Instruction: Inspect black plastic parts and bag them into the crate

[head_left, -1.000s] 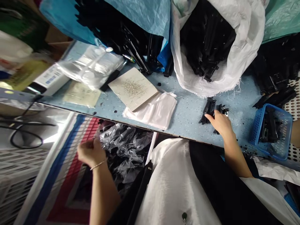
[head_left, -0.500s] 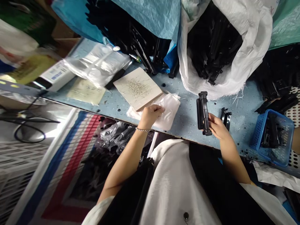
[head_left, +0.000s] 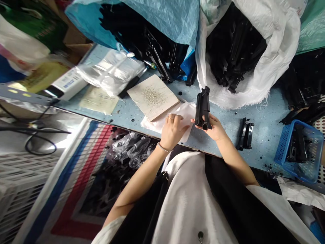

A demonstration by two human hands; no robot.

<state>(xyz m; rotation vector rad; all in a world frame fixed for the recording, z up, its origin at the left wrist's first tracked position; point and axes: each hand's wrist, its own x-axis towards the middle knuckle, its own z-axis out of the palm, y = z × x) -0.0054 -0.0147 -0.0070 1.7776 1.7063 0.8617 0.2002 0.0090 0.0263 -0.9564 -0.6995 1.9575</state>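
My right hand [head_left: 214, 128] grips a long black plastic part [head_left: 203, 108], held upright above the blue speckled bench [head_left: 223, 149]. My left hand [head_left: 173, 128] lies over a stack of clear plastic bags [head_left: 188, 112], fingers spread and palm down. Under the far edge of my left hand's reach, a pale square board [head_left: 153, 96] with grit scattered on it rests partly on the bags. Another black part [head_left: 245, 134] lies on the bench to the right of my right hand.
A white sack [head_left: 281, 67] and a blue bag [head_left: 172, 17], both full of black parts, stand at the back. At the right sits a blue basket [head_left: 281, 145] holding black parts. Wrapped clear plastic [head_left: 111, 71] lies at the left, beside a white box [head_left: 71, 84].
My right hand has carried the black part leftward, toward the bags. The left hand has gone from a pinch to spread fingers and shifted slightly right.
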